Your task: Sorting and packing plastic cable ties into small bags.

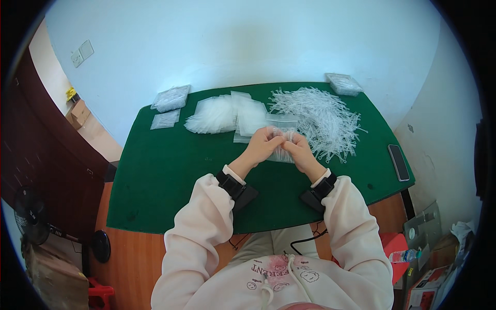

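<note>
Both of my hands meet over the middle of the green table. My left hand and my right hand together pinch a small clear plastic bag holding thin clear plastic pieces. The bag hangs between my fingers, just above the cloth. A big loose heap of the same clear plastic pieces lies right behind my right hand. A pile of empty clear bags lies behind my left hand. Black bands sit on both of my wrists.
Filled clear bags lie at the table's far left, another packet at the far right corner. A dark phone rests near the right edge. A fan stands on the floor at left, boxes and a bottle at lower right.
</note>
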`<move>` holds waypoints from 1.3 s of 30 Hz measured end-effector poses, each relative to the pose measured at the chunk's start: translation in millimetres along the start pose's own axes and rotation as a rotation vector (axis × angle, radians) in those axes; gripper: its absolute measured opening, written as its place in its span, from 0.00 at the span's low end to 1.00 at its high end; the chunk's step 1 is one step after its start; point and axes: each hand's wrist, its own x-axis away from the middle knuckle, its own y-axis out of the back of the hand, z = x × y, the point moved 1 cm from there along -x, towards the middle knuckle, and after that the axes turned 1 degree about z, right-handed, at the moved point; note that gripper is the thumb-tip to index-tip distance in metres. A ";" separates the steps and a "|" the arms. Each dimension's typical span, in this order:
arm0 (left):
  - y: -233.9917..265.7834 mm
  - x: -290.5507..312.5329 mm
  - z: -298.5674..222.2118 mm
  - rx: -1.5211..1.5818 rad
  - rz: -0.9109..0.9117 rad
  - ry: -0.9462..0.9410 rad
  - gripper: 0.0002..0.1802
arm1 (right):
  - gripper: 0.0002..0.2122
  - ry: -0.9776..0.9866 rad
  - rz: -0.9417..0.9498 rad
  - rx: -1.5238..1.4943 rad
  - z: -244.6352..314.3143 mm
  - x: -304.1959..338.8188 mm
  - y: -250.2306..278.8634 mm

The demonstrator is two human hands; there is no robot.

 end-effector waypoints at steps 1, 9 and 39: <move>-0.2 0.1 0.1 -0.015 0.009 0.009 0.06 | 0.07 -0.002 0.009 -0.020 -0.5 -0.1 0.0; 0.9 0.4 -0.7 -0.061 0.066 0.001 0.05 | 0.06 0.001 0.017 0.031 0.7 1.1 0.7; 6.7 -1.4 -0.2 0.103 -0.045 0.037 0.05 | 0.02 0.097 -0.144 0.043 5.0 -1.9 1.6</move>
